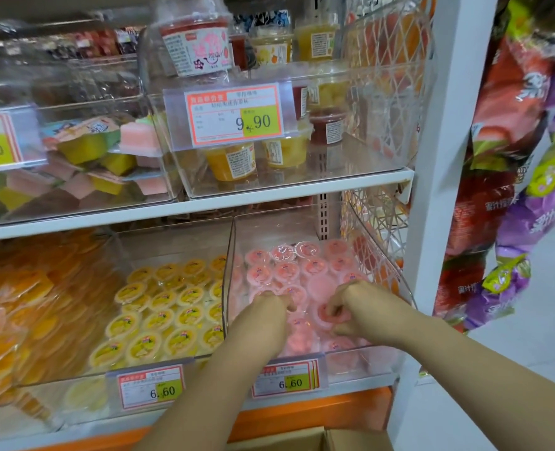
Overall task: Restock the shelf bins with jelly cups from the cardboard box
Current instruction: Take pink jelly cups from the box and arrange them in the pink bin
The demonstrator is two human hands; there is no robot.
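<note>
Shop shelving fills the view, white boards carrying clear plastic bins. Nearest, at the bottom edge, lies the open box (318,439), only its cardboard flaps showing. Two bare forearms rise over it and reach forward into the right-hand bin (372,353) on the lower shelf.

The left hand (269,304) is palm down, knuckles up. Its fingers curl into the pink cups (285,270), and I cannot tell whether they hold one. Just beside it, the right hand (351,302) bends at the wrist, thumb and fingertips closed on a pink cup (326,315) in the middle of the bin. The cups lie lid up in rough rows, well over a dozen of them, filling the bin floor.

Two price tags reading 6.60 (290,382) clip to the front of this shelf. The second stands under the next bin to the left, which holds yellow cups (159,320), some two dozen. A third bin further left holds orange packs (16,304).

On the shelf above (269,192) sit two more bins. One holds tall cups (230,161) behind a 9.90 tag (233,115), the other blurred pink and yellow blocks (84,164). Snack bags (510,222) hang to the right of the white post (442,190).
</note>
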